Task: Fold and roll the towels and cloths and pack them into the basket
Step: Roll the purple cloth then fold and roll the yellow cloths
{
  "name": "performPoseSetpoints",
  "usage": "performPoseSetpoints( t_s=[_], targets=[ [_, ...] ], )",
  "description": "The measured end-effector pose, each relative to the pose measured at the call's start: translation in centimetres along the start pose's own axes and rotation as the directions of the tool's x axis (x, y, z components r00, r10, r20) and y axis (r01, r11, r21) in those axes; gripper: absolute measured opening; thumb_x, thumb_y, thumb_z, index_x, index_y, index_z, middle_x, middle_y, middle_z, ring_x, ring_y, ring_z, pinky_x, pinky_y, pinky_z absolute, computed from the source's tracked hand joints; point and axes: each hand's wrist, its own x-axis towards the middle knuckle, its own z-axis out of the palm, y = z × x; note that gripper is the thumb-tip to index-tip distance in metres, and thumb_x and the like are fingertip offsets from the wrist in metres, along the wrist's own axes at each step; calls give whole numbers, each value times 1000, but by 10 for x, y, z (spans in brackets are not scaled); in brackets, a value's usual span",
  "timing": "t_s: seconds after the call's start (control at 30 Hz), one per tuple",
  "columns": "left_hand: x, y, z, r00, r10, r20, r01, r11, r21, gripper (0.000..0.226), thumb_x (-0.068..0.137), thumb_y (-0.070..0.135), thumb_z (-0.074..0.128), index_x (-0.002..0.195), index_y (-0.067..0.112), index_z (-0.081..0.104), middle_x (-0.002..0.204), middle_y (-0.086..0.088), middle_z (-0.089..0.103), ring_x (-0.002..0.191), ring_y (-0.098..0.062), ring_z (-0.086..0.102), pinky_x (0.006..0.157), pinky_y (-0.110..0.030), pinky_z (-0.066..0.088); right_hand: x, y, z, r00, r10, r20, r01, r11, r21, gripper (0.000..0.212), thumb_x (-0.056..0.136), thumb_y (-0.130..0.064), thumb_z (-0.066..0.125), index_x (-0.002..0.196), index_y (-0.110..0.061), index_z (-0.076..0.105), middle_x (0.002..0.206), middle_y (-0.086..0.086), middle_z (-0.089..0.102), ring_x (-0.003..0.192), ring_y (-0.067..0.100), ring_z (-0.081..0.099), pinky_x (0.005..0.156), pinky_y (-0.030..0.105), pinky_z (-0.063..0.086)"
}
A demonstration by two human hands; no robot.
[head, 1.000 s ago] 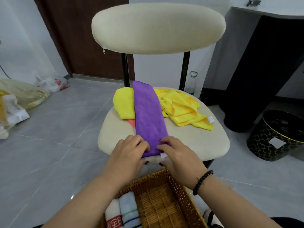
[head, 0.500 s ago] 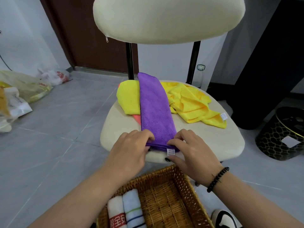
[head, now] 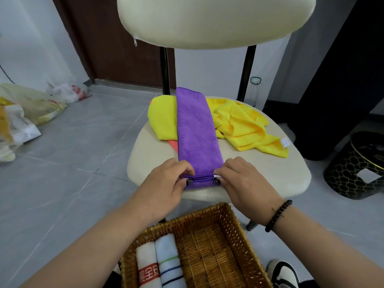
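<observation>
1. On the floor at the left lie several plastic bags (head: pixel 31 113); their exact count is unclear.
2. The wicker basket (head: pixel 234 229) at the bottom holds two rolled towels side by side at its left end: a white one with a red band (head: pixel 146 265) and a pale blue striped one (head: pixel 169 260), both with long axes running away from the person.
3. The left hand (head: pixel 166 183) pinches the near left corner of the one purple cloth (head: pixel 197 134), fingers curled over its rolled edge.
4. That cloth lies on the chair seat (head: pixel 270 173) as a long folded strip, its long axis pointing from the near edge toward the backrest, over a yellow cloth (head: pixel 162 119) and a coral one (head: pixel 173 144).
5. The right hand (head: pixel 247 179) pinches the near right corner likewise.
6. A second, crumpled yellow cloth (head: pixel 245 125) lies right of the strip.
</observation>
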Motion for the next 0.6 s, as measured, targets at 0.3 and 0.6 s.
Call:
performPoseSetpoints(
  t_s=[0.3,0.6],
  targets=[
    [-3,-1,5,985,103,-139,-66,965,254,30,86,25,47,98,17,73,91,2,57,80,-20,59,65,-41,52,5,-13,0,984,180,20,-181,977,111,20,89,-27,45,98,-18,59,85,-1,60,79,21,52,68,39,47],
    [-3,-2,10,925,365,-107,-292,861,416,28,88,15,46,89,15,74,90,1,65,81,-20,57,62,-38,42,7,-13,1,988,-83,-126,63,986,-157,23,82,-12,48,85,-15,70,87,2,62,79,24,54,65,32,38]
  ],
)
